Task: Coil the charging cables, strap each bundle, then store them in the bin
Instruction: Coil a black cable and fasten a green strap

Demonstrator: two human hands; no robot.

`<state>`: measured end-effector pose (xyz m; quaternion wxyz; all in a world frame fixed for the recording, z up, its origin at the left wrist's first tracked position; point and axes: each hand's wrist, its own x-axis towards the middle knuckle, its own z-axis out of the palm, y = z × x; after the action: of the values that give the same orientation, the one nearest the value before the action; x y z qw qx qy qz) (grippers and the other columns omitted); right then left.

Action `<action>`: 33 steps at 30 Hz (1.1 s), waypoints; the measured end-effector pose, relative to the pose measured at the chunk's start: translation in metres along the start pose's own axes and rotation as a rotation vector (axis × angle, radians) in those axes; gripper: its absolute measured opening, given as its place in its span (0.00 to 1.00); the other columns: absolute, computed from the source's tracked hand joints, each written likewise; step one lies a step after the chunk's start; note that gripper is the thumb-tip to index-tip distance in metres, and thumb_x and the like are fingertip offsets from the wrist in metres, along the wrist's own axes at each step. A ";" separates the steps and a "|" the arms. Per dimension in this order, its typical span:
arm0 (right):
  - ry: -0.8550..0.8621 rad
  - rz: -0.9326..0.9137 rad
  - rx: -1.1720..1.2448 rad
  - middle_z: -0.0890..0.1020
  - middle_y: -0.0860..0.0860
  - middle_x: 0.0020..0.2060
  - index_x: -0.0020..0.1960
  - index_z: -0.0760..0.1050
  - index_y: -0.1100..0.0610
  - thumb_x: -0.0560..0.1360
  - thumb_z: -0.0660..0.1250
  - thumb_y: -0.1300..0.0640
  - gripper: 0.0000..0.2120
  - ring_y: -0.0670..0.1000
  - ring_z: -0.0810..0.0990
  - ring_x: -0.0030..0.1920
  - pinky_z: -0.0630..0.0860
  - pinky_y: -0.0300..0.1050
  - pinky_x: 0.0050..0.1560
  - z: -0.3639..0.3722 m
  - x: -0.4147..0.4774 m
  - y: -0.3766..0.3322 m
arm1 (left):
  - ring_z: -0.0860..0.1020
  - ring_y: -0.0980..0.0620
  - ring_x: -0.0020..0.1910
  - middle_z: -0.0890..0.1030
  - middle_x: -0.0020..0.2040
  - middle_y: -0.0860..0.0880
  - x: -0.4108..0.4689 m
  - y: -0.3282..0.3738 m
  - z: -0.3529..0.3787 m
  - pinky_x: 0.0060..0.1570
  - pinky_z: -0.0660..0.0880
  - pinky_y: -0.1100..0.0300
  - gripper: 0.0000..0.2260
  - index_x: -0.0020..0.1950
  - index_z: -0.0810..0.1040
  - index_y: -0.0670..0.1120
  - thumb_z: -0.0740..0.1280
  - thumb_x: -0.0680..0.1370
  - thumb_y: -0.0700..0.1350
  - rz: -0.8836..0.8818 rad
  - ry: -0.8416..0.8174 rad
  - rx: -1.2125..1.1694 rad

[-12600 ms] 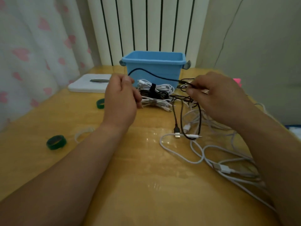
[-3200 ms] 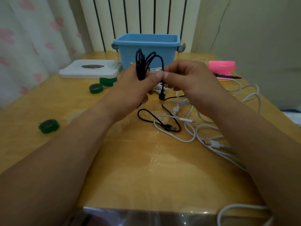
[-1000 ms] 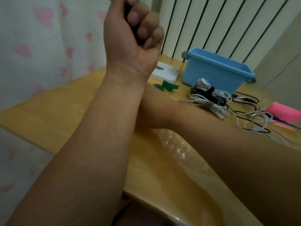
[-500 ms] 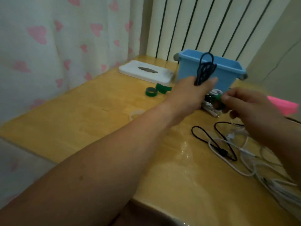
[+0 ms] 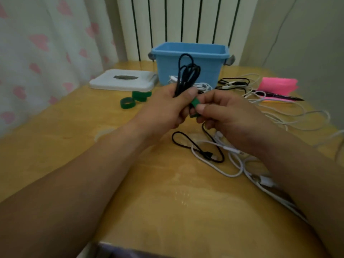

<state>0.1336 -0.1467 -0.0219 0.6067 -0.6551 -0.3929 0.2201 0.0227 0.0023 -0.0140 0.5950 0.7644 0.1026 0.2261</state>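
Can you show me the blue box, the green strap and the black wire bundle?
blue bin (image 5: 212, 71): head view, front wall.
green strap (image 5: 195, 103): head view, top side.
black cable bundle (image 5: 189, 75): head view, upper loops.

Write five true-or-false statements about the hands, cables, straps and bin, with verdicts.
1. The left hand grips a black coil. True.
2. The right hand holds nothing. False: it pinches a green strap.
3. The black coil lies in the bin. False: it is held up before it.
4. Green rolls lie on the table. True.
5. Only white cable lies on the table. False: black cable lies there too.
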 end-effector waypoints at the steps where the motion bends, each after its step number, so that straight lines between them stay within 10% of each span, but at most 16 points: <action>1: 0.030 -0.007 0.036 0.88 0.54 0.45 0.53 0.81 0.56 0.77 0.73 0.61 0.05 0.50 0.83 0.43 0.75 0.47 0.44 0.000 0.000 0.000 | 0.70 0.54 0.29 0.74 0.34 0.49 -0.001 0.001 0.001 0.27 0.67 0.62 0.08 0.55 0.77 0.45 0.65 0.88 0.48 0.017 0.022 0.006; 12: 0.122 -0.010 0.427 0.84 0.53 0.41 0.50 0.74 0.58 0.84 0.66 0.60 0.04 0.50 0.83 0.39 0.78 0.44 0.43 -0.002 -0.006 -0.018 | 0.68 0.52 0.29 0.74 0.34 0.49 -0.002 -0.002 0.001 0.27 0.63 0.60 0.14 0.64 0.78 0.38 0.67 0.86 0.48 -0.081 -0.115 -0.040; 17: 0.007 -0.030 0.326 0.85 0.54 0.46 0.48 0.73 0.53 0.83 0.67 0.58 0.06 0.47 0.71 0.33 0.56 0.41 0.29 -0.006 -0.008 -0.019 | 0.68 0.52 0.28 0.72 0.32 0.48 -0.004 0.000 -0.001 0.26 0.63 0.62 0.04 0.52 0.79 0.47 0.68 0.85 0.41 -0.069 -0.109 -0.018; 26: -0.001 -0.079 0.504 0.81 0.51 0.44 0.47 0.73 0.53 0.80 0.67 0.60 0.05 0.46 0.73 0.36 0.67 0.37 0.31 -0.008 -0.005 -0.015 | 0.64 0.52 0.27 0.69 0.32 0.49 -0.004 0.001 0.002 0.25 0.56 0.59 0.08 0.61 0.73 0.44 0.61 0.88 0.47 -0.099 -0.287 -0.392; 33: 0.022 0.068 0.541 0.74 0.49 0.34 0.45 0.71 0.53 0.83 0.63 0.58 0.08 0.46 0.66 0.29 0.62 0.38 0.27 -0.015 -0.006 -0.020 | 0.68 0.53 0.28 0.71 0.33 0.50 -0.002 0.000 -0.002 0.26 0.62 0.62 0.03 0.53 0.76 0.46 0.66 0.86 0.40 -0.036 -0.041 -0.216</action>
<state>0.1364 -0.1619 -0.0016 0.7561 -0.4842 -0.2911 0.3303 0.0195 0.0029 -0.0138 0.6799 0.6983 0.0793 0.2093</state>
